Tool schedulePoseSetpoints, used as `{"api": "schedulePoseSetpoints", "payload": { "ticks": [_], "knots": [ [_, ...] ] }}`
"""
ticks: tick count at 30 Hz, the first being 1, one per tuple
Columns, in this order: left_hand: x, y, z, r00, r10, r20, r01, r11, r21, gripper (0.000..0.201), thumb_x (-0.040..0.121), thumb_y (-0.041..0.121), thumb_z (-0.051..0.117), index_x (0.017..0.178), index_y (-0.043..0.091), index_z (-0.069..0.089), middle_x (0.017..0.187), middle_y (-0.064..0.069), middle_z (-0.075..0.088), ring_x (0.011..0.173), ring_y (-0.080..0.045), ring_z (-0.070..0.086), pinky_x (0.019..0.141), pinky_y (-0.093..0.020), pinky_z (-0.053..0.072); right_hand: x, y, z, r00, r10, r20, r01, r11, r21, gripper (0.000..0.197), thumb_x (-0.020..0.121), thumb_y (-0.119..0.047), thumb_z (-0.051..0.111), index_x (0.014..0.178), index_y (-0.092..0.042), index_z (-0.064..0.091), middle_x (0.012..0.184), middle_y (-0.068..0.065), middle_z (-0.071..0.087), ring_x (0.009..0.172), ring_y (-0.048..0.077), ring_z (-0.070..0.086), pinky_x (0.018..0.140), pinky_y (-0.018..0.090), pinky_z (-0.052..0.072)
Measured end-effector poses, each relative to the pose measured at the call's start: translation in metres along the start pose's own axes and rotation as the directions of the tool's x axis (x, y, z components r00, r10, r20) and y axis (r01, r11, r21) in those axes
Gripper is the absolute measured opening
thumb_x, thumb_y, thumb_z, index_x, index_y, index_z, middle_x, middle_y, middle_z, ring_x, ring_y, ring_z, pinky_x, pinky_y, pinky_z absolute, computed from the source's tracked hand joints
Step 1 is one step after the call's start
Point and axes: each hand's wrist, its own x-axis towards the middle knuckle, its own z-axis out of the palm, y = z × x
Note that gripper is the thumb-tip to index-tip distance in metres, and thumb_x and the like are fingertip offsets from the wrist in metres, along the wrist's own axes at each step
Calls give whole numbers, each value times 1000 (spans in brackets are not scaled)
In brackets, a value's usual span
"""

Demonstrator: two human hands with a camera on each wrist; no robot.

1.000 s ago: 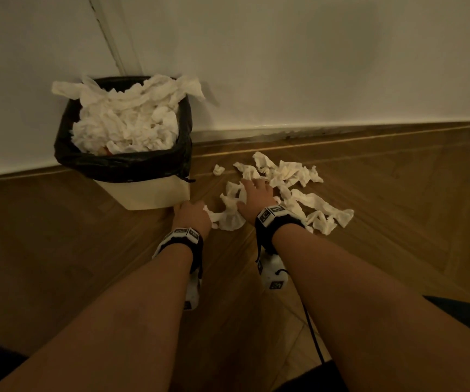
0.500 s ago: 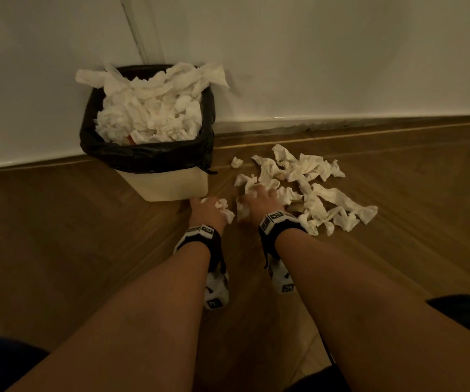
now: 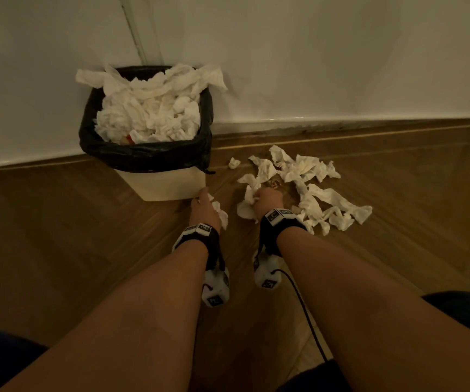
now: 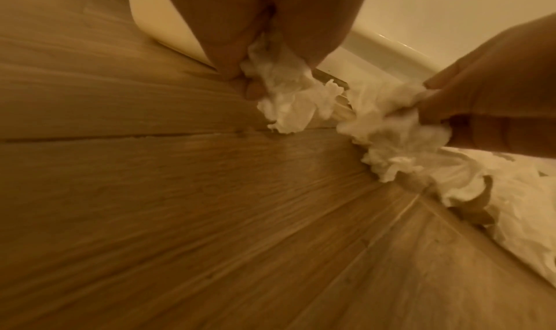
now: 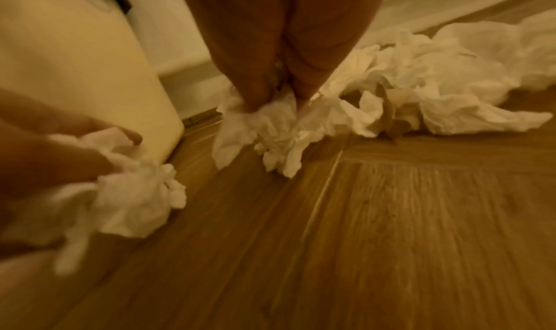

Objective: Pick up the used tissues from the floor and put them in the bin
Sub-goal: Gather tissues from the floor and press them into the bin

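You are clenching your left hand [image 3: 204, 210] around a crumpled wad [image 4: 285, 97] and your right hand [image 3: 267, 200] around a second wad [image 3: 246, 203], probably so both reach the bin [image 3: 146, 154] in one trip. The remaining tissues [image 3: 313, 190] are lying just right of it, and its heaped contents [image 3: 148, 111] are crowding the opening.

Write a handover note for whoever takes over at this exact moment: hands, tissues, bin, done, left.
Left hand: grip closed on a crumpled white tissue wad, beside the bin's base.
Right hand: grip closed on a white tissue bunch at the near edge of the pile.
Cream plastic bin with black liner: against the wall, heaped past its rim.
Done: both hands loaded.
Left: drop both loads in, then clear the scattered white tissues on the wooden floor, including one small stray piece.
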Motion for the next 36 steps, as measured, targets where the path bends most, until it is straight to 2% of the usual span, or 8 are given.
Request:
{"api": "schedulePoseSetpoints", "payload": {
  "ticks": [7, 12, 17, 20, 23, 28, 32, 36],
  "knots": [
    [-1, 0, 1, 999, 6, 46, -4, 999, -54, 49, 90, -2, 43, 136, 16, 41, 145, -14, 25, 125, -30, 41, 93, -24, 35, -5, 5, -2, 991, 126, 42, -115, 655, 746, 42, 96, -4, 39, 134, -21, 37, 127, 17, 48, 94, 28, 49, 69, 33, 42],
    [-7, 0, -3, 999, 37, 20, -37, 999, 4, 51, 87, 2, 53, 133, 21, 43, 143, -13, 24, 121, -34, 44, 98, -33, 39, -11, 12, -18, 967, 214, 135, -231, 526, 818, 43, 95, -15, 48, 137, -8, 41, 138, 13, 46, 124, 30, 48, 92, 32, 46],
    [-16, 9, -6, 1000, -23, -18, 19, 981, -191, 43, 95, 31, 41, 136, 15, 42, 121, -10, 56, 102, -26, 56, 93, -32, 46, -24, 22, -30, 965, 175, 197, -251, 384, 889, 55, 90, -42, 50, 134, -7, 47, 98, 3, 55, 94, 23, 54, 79, 35, 52],
    [-23, 17, -17, 998, 4, 70, 3, 995, -102, 34, 94, 17, 46, 126, 7, 51, 108, -8, 60, 97, -24, 59, 85, -22, 48, -37, 26, -45, 950, 229, 213, -307, 554, 774, 53, 89, -46, 55, 130, -13, 51, 116, 8, 56, 104, 26, 56, 93, 40, 49],
    [-36, 31, -30, 986, 58, 154, -82, 985, 152, 35, 89, 40, 55, 106, 11, 64, 108, -10, 64, 103, -30, 59, 76, -29, 44, -54, 20, -68, 992, 68, 103, -95, 953, 288, 49, 93, -31, 52, 137, -13, 42, 138, 14, 48, 115, 32, 53, 95, 38, 44],
    [-65, 63, -59, 970, 137, 199, -170, 973, 156, 32, 93, 35, 52, 97, 10, 71, 87, -7, 69, 99, -28, 63, 74, -27, 46, -90, 5, -103, 995, -97, -18, 99, 978, 185, 57, 95, -26, 52, 144, -10, 30, 144, 14, 42, 130, 32, 43, 100, 35, 38],
    [-92, 94, -86, 958, 258, 121, -279, 939, 202, 31, 96, 14, 45, 120, 13, 64, 129, -9, 58, 119, -26, 53, 97, -28, 41, -119, -13, -119, 985, -137, 106, -37, 432, 901, 44, 96, -27, 49, 136, -7, 46, 115, 7, 60, 98, 19, 61, 76, 26, 54],
    [-122, 127, -116, 919, 387, 77, -394, 907, 151, 29, 95, 11, 46, 118, 10, 63, 124, -11, 61, 116, -28, 55, 91, -25, 41, -153, -41, -143, 992, -126, -23, 70, 382, 922, 38, 98, -11, 43, 136, -6, 46, 85, -4, 51, 74, 10, 52, 69, 25, 48]
  ]
}}
